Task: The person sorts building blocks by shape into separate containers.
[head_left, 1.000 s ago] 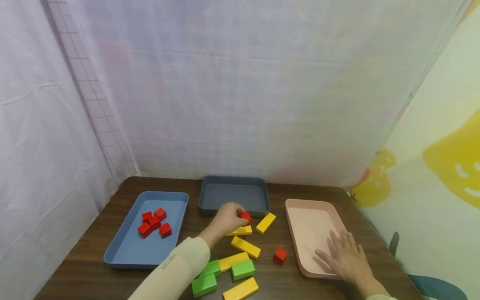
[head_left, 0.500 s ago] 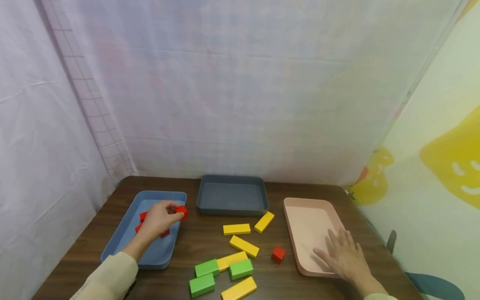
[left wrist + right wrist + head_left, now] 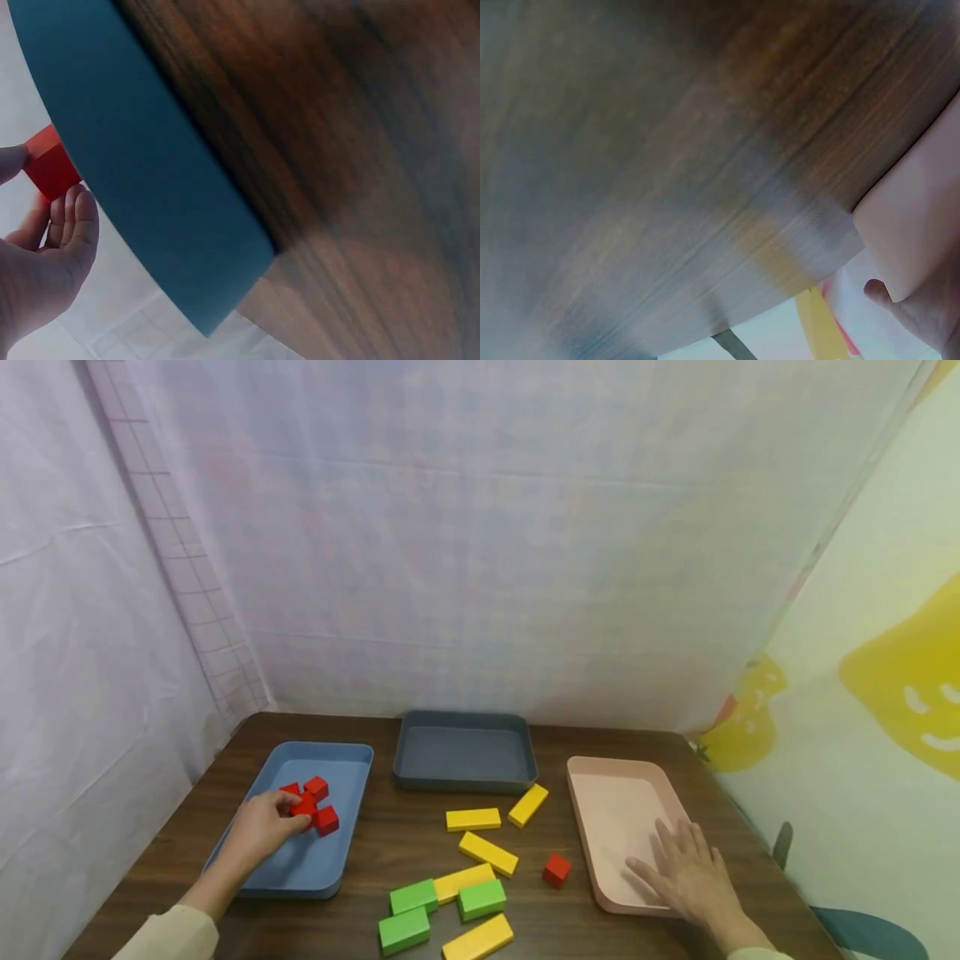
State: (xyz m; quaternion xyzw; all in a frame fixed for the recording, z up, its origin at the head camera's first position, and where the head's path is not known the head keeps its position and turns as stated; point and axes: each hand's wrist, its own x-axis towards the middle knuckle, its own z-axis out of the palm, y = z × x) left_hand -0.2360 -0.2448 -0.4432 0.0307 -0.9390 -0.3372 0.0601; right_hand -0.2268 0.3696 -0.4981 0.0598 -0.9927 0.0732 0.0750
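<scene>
My left hand is over the blue tray at the left and pinches a red cube between thumb and fingers. Other red cubes lie in that tray, one red cube just right of the fingertips; the hand partly hides the group. At the right, my right hand holds nothing, its fingers spread over the near right part of the pink tray. A lone red cube sits on the table left of the pink tray.
A dark grey tray stands at the back middle. Several yellow blocks and green blocks lie between the trays on the brown wooden table. White curtains hang behind and beside it.
My left hand has carried a red cube from beside the dark grey tray leftward, then down into the blue tray among the other cubes. The right hand has stayed in place.
</scene>
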